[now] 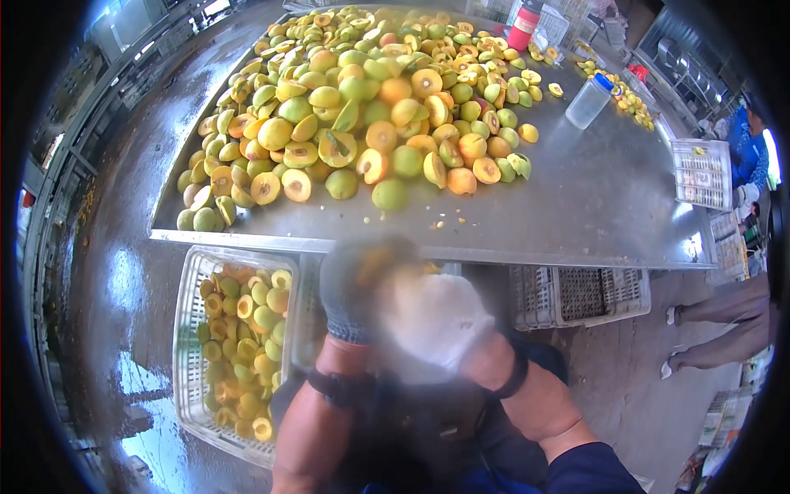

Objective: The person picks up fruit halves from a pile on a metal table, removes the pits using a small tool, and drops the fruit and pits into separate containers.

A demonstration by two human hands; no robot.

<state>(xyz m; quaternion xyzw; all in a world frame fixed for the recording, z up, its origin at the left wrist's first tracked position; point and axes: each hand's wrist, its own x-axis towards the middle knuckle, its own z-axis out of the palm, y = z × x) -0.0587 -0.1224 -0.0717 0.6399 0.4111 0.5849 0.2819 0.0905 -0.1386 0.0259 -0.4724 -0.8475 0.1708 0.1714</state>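
Blurred gloved fingers [407, 300] bunch by the table edge [510, 257], fruit [352, 87] beyond.

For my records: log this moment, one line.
grey-gloved left hand: beside white-gloved right hand; contact: blurred; halved yellow-green fruit: heaped on grey metal table; white plastic crate: holds halves

- fruit heap [329, 107] on the tabletop [576, 206]
- bottle [587, 105] right of the heap, another bottle [522, 34] behind
- fruit-filled crate [188, 370] left of the left hand [355, 284]
- basket [605, 311] right of the right hand [440, 317]
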